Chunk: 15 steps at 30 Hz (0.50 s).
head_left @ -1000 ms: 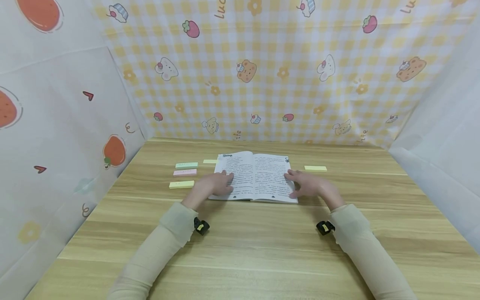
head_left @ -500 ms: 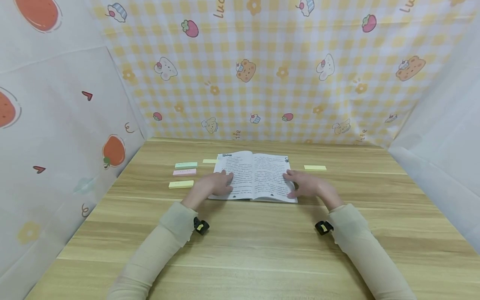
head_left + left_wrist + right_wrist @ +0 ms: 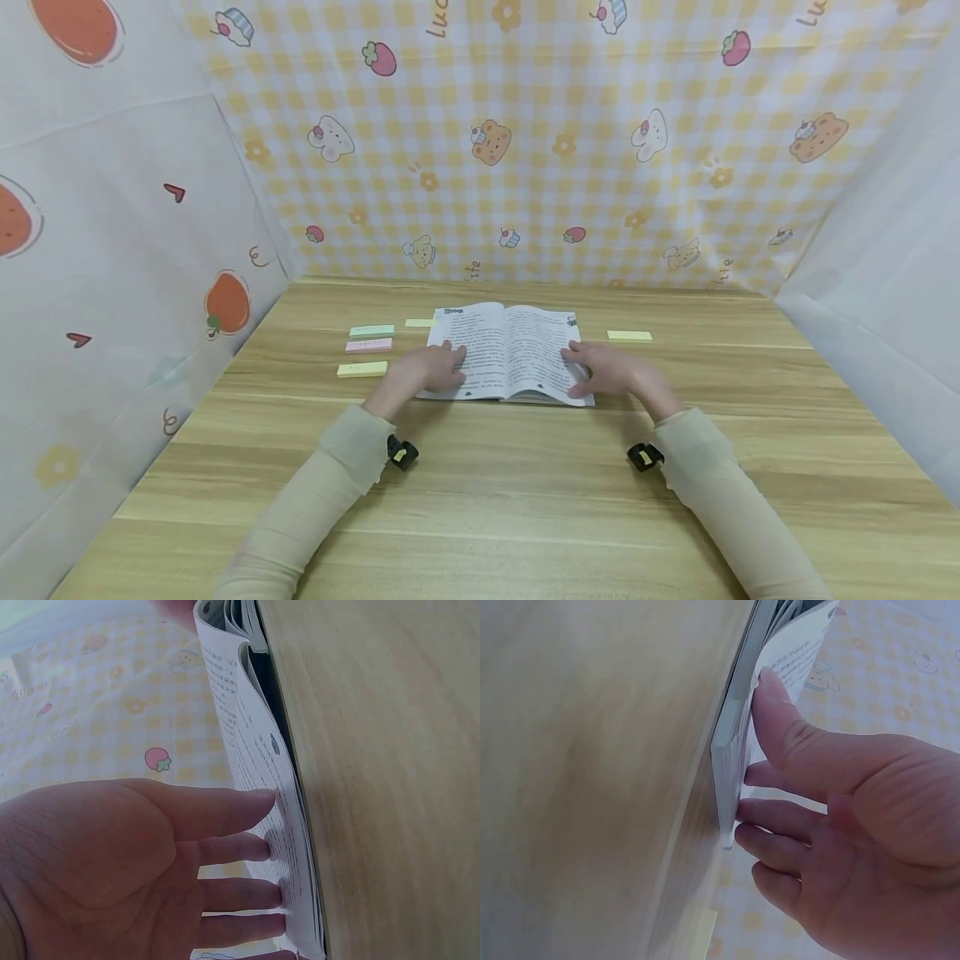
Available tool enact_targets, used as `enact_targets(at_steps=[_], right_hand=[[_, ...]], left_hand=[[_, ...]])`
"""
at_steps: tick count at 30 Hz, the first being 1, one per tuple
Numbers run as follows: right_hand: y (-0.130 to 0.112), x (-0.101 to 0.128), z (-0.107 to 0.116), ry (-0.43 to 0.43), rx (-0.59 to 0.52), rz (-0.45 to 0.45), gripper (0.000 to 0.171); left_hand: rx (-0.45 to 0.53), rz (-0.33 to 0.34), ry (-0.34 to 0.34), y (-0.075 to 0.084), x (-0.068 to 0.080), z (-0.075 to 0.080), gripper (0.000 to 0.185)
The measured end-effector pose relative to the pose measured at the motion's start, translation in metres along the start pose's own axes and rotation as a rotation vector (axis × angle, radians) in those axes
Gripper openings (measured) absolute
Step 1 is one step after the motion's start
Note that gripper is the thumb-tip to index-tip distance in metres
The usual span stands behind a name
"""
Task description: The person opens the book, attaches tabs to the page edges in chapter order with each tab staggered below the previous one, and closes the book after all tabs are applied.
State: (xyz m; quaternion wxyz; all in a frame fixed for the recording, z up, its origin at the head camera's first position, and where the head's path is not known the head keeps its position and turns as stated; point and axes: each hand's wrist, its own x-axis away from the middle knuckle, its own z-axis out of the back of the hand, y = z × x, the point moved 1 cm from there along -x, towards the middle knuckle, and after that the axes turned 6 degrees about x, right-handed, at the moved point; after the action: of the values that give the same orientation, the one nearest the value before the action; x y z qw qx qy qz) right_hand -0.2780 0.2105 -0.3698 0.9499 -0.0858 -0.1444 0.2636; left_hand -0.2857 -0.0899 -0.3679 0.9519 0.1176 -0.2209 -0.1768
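Observation:
An open book (image 3: 486, 358) with printed pages lies flat on the table. My left hand (image 3: 423, 368) rests on its left page, and in the left wrist view the thumb (image 3: 232, 810) and straight fingers (image 3: 240, 895) press the paper. On the right page, my right hand (image 3: 609, 368) touches the outer part with spread, slightly bent fingers (image 3: 780, 817) and thumb (image 3: 776, 712). The top right sheet bows upward between the spine and this hand, leaving a gap over the sheets below at the near edge. A yellow sticky strip (image 3: 420, 322) meets the book's upper left edge.
Left of the book lie a green sticky-note pad (image 3: 372, 331), a pink one (image 3: 368, 344) and a yellow one (image 3: 362, 369). Another yellow strip (image 3: 629, 336) lies to the right. A checked cloth (image 3: 562, 192) hangs behind the wooden table (image 3: 487, 517).
My right hand has slid slightly left on the right page, and the top sheet has bulged up, with a gap at its near edge. The left hand has stayed in place.

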Motion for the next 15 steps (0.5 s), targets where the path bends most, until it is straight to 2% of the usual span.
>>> enact_targets(at_steps=[15], right_hand=[[0.0, -0.007, -0.0044, -0.001, -0.003, 0.036, 0.073]], left_hand=[[-0.009, -0.005, 0.006, 0.0029, 0.0012, 0.0009, 0.061]])
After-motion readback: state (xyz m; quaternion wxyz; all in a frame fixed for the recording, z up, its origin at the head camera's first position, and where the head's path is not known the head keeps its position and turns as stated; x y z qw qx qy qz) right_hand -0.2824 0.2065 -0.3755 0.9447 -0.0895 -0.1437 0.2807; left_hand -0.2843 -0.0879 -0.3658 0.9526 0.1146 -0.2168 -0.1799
